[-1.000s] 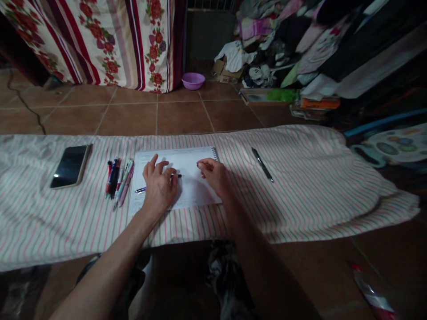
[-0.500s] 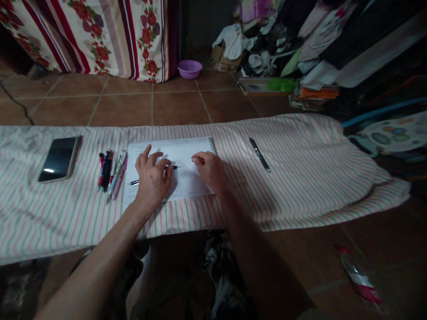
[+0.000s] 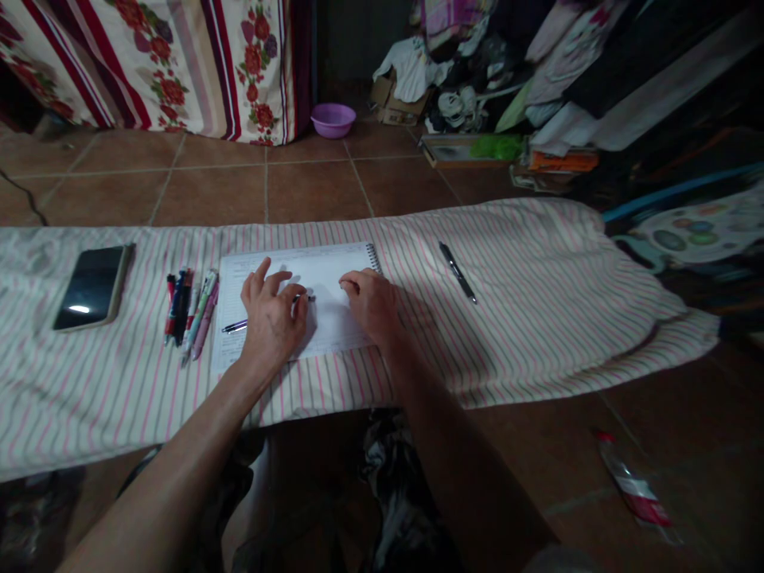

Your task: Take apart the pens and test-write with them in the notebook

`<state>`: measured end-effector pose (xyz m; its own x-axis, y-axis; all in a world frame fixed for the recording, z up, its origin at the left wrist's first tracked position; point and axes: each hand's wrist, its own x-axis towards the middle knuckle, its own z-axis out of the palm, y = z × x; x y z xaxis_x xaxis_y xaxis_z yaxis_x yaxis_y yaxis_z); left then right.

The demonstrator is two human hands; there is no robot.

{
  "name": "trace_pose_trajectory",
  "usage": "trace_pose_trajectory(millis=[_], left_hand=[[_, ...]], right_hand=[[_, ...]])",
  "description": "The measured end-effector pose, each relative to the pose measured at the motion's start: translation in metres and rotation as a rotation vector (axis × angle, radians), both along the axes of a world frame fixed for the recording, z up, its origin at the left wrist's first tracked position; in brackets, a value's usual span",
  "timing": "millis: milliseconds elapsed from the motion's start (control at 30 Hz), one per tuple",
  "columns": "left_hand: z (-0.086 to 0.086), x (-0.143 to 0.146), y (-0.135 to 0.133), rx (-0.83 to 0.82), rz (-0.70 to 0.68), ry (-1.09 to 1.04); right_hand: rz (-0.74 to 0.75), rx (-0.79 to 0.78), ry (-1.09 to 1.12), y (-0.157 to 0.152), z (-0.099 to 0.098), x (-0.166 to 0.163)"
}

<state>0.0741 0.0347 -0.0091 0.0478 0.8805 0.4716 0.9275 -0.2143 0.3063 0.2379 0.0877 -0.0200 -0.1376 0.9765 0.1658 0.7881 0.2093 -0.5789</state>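
My left hand (image 3: 271,310) hovers over the left half of an open spiral notebook (image 3: 334,326), thumb and index finger pinched on a dark pen (image 3: 310,298) whose thin end points right. A dark, purplish pen end (image 3: 235,326) shows on the page left of that hand; whether both ends belong to one pen is hidden by the hand. Over the notebook's right side, my right hand (image 3: 370,302) is closed in a pinch near the spiral. Something tiny may sit at its fingertips, too small to name. The notebook lies on a striped cloth (image 3: 537,318).
Left of the notebook lie several pens (image 3: 191,314) in a bunch, and farther left a phone (image 3: 92,286). A black pen (image 3: 458,272) rests to the right. Beyond are a purple basin (image 3: 333,121) and piled clothes; a bottle (image 3: 636,485) is on the floor.
The view has shifted slightly, so the notebook, pens and phone appear a little farther left. Both hands keep their pinched poses, and slightly less of the pen's thin end shows past my left fingers.
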Motion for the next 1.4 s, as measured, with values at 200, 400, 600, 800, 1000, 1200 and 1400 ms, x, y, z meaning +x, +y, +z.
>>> trace_pose_trajectory(millis=[200, 400, 600, 800, 1000, 1200, 1400], left_hand=[[-0.001, -0.001, -0.001, 0.021, 0.000, -0.010], [-0.001, -0.002, 0.000, 0.022, -0.014, -0.027], [0.000, -0.001, -0.001, 0.011, -0.013, -0.034], [0.001, -0.001, -0.001, 0.028, -0.011, -0.028], [0.004, 0.001, -0.001, 0.062, -0.019, -0.024], [0.003, 0.006, -0.001, 0.081, -0.048, -0.032], [0.002, 0.007, -0.001, 0.079, -0.051, -0.021]], right_hand=[[-0.020, -0.060, 0.105, 0.002, -0.003, -0.001], [-0.026, -0.020, 0.003, 0.000, -0.001, 0.001], [-0.007, -0.014, 0.014, -0.002, -0.002, -0.002], [-0.024, -0.109, 0.260, 0.004, -0.002, -0.003], [-0.101, -0.386, 0.943, 0.011, 0.003, 0.000], [0.104, -0.638, 1.342, 0.009, 0.010, -0.001], [0.270, -0.730, 1.525, 0.007, 0.016, -0.003]])
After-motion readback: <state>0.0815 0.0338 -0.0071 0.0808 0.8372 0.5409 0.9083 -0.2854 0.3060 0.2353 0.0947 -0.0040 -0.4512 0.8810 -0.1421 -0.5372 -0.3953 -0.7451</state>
